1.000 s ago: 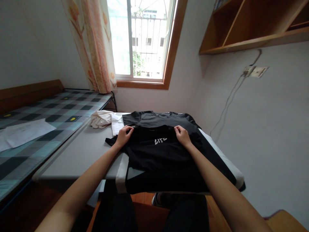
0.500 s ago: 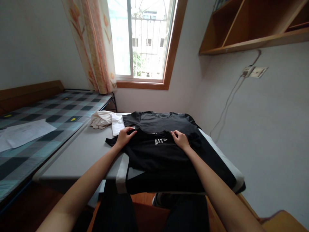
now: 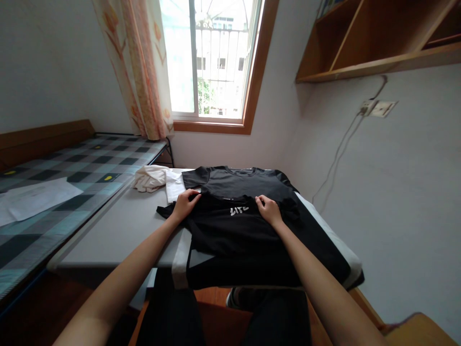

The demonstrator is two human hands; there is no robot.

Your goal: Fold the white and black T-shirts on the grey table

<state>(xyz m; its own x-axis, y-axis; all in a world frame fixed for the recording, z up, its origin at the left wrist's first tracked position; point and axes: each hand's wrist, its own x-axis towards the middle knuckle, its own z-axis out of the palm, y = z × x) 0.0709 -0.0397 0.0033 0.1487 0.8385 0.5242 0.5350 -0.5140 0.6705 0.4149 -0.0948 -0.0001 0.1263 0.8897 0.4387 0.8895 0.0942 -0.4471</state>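
While the left hand (image 3: 185,203) and right hand (image 3: 268,209) each pinch the black T-shirt (image 3: 230,233) near a shoulder, partly over the dark grey T-shirt (image 3: 245,181) on the table (image 3: 111,230), its collar dips between them, slacker than a second ago, the right hand slightly further in.

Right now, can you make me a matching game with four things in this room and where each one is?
Things:
1. Black T-shirt with white lettering
2. Crumpled cream cloth
3. Flat white paper
4. Brown wooden wall shelf

Places:
A. High up on the right
B. On the blue, grey and black checked bed
C. Held along its top edge by the left hand and the right hand
D. At the far end of the smooth grey table

Right pairs: 1-C, 2-D, 3-B, 4-A.
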